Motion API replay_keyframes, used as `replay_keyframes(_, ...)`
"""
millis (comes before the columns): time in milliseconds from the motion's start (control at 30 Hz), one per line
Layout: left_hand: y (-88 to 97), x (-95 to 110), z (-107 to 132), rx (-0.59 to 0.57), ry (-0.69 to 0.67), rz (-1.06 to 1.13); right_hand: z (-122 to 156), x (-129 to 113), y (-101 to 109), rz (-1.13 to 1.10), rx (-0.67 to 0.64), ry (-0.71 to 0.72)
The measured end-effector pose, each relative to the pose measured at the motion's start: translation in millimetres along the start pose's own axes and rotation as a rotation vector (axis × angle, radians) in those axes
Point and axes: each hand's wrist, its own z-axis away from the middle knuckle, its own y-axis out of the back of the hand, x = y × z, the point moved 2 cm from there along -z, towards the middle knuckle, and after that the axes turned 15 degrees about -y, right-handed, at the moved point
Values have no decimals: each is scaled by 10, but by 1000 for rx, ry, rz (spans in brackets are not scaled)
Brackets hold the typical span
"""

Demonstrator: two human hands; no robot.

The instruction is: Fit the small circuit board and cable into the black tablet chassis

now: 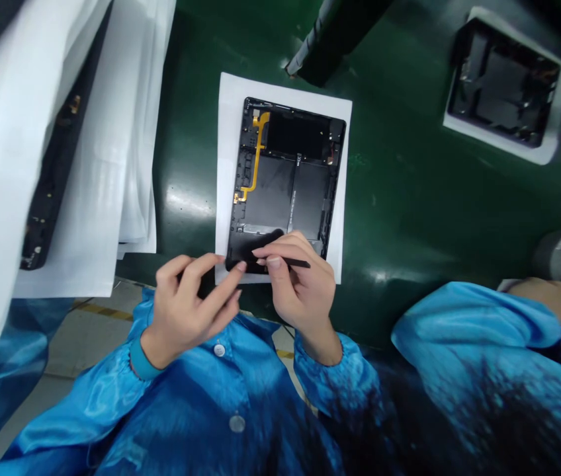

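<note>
A green workbench [399,132] is seen from above, with a yellow-and-black floor stripe [104,312] showing below its edge. An open tablet housing [285,175] is laid on a white sheet [225,165], its yellow flex cable [259,155] running down the left side. A second housing [503,82] is placed on another white sheet at the far right of the bench, and white-wrapped panels [86,165] are piled at the left.

Both forearms are brought in from the bottom, in blue smock sleeves [333,370], with the wrists raised. The left hand [188,297] is curled, its fingertips [239,267] at the housing's lower-left corner; whether anything is gripped cannot be told. A narrow pinch is formed by the right hand [300,281] on a thin black tool [298,262], its fingers [265,251] resting over a black strip [255,246] at the housing's lower edge. A co-worker's blue sleeve [474,324] lies at the right.
</note>
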Motion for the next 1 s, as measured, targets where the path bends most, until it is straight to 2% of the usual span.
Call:
replay_keyframes(200, 38, -117, -10, 8, 10, -31, -5, 3, -9, 15, 7, 5)
replay_keyframes(800, -42, -4, -22, -47, 7, -64, -6, -13, -20, 3, -11, -32)
replay_keyframes(1000, -38, -12, -21, -29, 25, -48, -34, -45, -47, -1, -82, 7)
